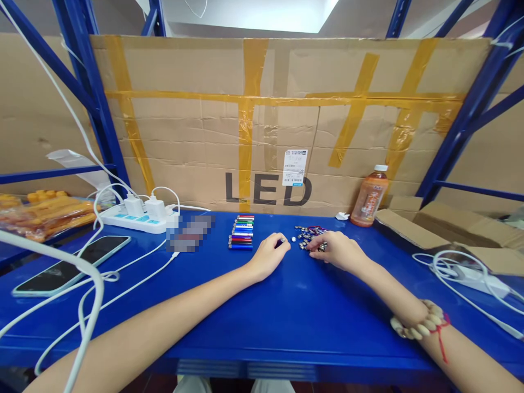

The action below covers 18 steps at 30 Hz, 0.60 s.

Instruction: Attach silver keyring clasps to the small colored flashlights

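So the tubes (241, 233) are the tidy half: a neat column of them flat on the blue table (270, 322), side by side, just past my left hand (270, 254) on its outer side. Reds, blues, greens, all pointing the same way. Those look sorted to me, though I can't get a clean count.

The other half, not so much. The heap (305, 236) of little shiny metal bits is a jumble right by my right hand (338, 251), with some purply-red in it at the back that I can't make out. One stray bit (293, 239) sits by itself between my hands. I'd say there's a fair amount left there, since nothing in that heap is in any order.

Fingers: on the left they're curled in, with the thumb up near the index. There's something dark in the hollow, but I can't tell if it's a thing I'm pinching or just shadow. On the right they're bent down at the edge of the heap, tips close together, and whether they've got a bit between them I honestly can't tell.
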Available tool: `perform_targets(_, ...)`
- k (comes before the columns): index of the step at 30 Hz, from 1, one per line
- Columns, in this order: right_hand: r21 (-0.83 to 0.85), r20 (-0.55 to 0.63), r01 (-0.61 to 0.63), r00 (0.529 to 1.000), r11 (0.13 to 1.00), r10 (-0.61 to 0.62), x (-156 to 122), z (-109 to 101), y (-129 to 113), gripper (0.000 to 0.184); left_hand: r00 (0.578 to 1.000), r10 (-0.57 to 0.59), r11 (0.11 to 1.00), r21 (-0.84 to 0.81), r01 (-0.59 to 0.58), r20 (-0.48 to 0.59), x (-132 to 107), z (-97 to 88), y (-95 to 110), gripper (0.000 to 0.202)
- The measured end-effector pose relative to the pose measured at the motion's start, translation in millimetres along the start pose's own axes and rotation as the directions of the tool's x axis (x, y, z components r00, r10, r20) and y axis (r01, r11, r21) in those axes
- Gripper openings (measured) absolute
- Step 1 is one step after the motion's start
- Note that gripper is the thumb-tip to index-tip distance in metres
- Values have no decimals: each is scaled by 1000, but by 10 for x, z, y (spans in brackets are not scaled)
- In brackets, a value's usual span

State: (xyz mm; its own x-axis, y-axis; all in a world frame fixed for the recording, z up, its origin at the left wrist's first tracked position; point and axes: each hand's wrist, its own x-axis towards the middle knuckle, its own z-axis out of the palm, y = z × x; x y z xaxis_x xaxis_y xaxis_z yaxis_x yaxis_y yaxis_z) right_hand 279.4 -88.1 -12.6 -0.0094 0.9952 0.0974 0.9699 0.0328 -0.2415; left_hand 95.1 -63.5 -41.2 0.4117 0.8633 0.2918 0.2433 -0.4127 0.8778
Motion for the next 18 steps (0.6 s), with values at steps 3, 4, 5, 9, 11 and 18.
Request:
perform_targets(3,-7,-13,-4,1000,1000,4,-1,8,-3,16,1000,9,1000,6,-9,-3,7,6,-10,11)
perform_targets(4,2,-13,-1,1000,1000,1,0,8,-4,16,1000,14,1000,9,-14,-3,11,8,-16,12)
perform_targets(5,16,-8,3,1000,1000,-3,2,8,-6,16,1000,18,1000,13,-18,-4,16,9,-22,12)
perform_targets(9,68,14,37,999,997,-38,9,18,-17,17,1000,28,999,21,-28,4,30,11,-45,10)
perform_targets(11,49,4,59,998,997,-59,13,34,-19,16,999,38,999,23,-38,5,31,11,-48,9)
perform_targets(18,-1,-40,26,999,1000,-26,39,71,-7,9,996,86,989,118,-86,1,-15,31,13,10)
